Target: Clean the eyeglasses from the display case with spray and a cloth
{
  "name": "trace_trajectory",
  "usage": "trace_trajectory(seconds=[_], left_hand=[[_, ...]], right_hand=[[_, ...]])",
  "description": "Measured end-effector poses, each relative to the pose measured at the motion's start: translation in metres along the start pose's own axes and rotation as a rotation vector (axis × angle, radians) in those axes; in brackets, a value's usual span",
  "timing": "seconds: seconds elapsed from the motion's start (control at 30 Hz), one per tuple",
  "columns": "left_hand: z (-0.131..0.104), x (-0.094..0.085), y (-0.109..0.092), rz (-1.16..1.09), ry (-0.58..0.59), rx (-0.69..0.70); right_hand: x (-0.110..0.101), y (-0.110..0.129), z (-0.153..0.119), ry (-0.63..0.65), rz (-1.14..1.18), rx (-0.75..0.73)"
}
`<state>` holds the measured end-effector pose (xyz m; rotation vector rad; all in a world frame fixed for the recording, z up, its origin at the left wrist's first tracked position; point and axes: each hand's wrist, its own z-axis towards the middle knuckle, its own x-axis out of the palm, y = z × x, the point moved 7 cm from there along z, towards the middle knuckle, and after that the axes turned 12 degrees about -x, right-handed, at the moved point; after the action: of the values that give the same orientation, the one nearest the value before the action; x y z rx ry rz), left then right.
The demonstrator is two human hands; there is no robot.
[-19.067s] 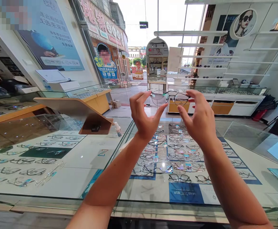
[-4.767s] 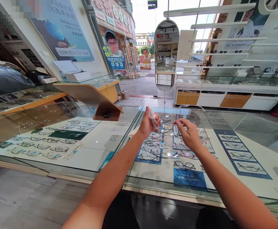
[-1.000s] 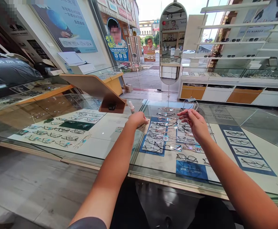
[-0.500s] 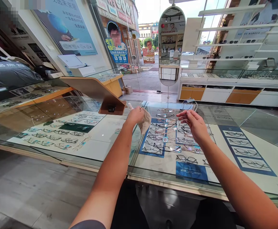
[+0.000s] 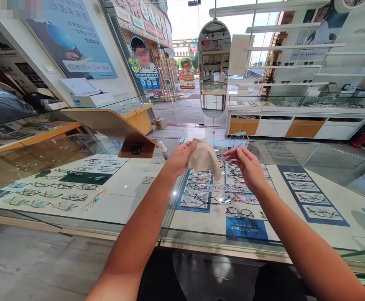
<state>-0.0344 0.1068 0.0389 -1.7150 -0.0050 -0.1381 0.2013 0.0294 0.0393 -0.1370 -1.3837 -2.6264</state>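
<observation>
My left hand [image 5: 182, 158] is closed on the edge of a beige cloth [image 5: 203, 154], which hangs open above the glass counter. At its right, my right hand [image 5: 248, 165] is raised with thumb and forefinger pinched and the other fingers loosely stretched. Thin-rimmed eyeglasses [image 5: 239, 139] show just above that pinch and seem held there; the grip point is partly hidden by the fingers. The cloth and the eyeglasses are apart. A small white bottle [image 5: 163, 150] stands on the counter beyond my left hand.
Under the glass counter [image 5: 197, 234] lie rows of eyeglasses [image 5: 240, 212], some on blue cards. A brown slanted stand [image 5: 107, 125] rests at the left. An oval mirror [image 5: 214, 69] rises behind the counter. At the far left, part of a person [image 5: 5, 104] is visible.
My left hand has moved right and turned, bringing the cloth nearer my right hand and spreading it wider. The small bottle is now more visible. The view has shifted slightly.
</observation>
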Motion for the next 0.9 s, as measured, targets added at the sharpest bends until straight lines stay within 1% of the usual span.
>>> trace_trajectory(seconds=[0.13,0.3,0.37,0.43,0.53,0.6,0.67,0.77,0.9], left_hand=[[-0.006,0.033,0.022,-0.209,0.219,-0.156],[-0.017,0.066,0.038,-0.353,0.464,-0.290],[-0.022,0.076,0.043,-0.399,0.540,-0.358],[-0.027,0.082,0.044,-0.443,0.603,-0.396],[-0.032,0.086,0.039,-0.478,0.682,-0.365],[-0.035,0.087,0.035,-0.464,0.713,-0.316],[-0.036,0.087,0.034,-0.431,0.709,-0.279],[-0.033,0.087,0.040,-0.410,0.652,-0.258],[-0.031,0.089,0.049,-0.465,0.602,-0.247]], right_hand=[[0.001,0.005,-0.001,0.002,-0.013,-0.037],[0.001,0.008,0.000,0.018,-0.111,-0.082],[0.001,0.010,0.000,0.011,-0.114,-0.093],[0.000,0.010,0.000,0.000,-0.099,-0.084],[-0.001,0.011,0.000,-0.007,-0.115,-0.077],[-0.003,0.011,0.001,-0.012,-0.147,-0.093],[-0.004,0.010,0.002,-0.017,-0.160,-0.106],[-0.004,0.008,0.002,-0.017,-0.156,-0.098],[-0.002,0.007,0.000,-0.002,-0.148,-0.082]])
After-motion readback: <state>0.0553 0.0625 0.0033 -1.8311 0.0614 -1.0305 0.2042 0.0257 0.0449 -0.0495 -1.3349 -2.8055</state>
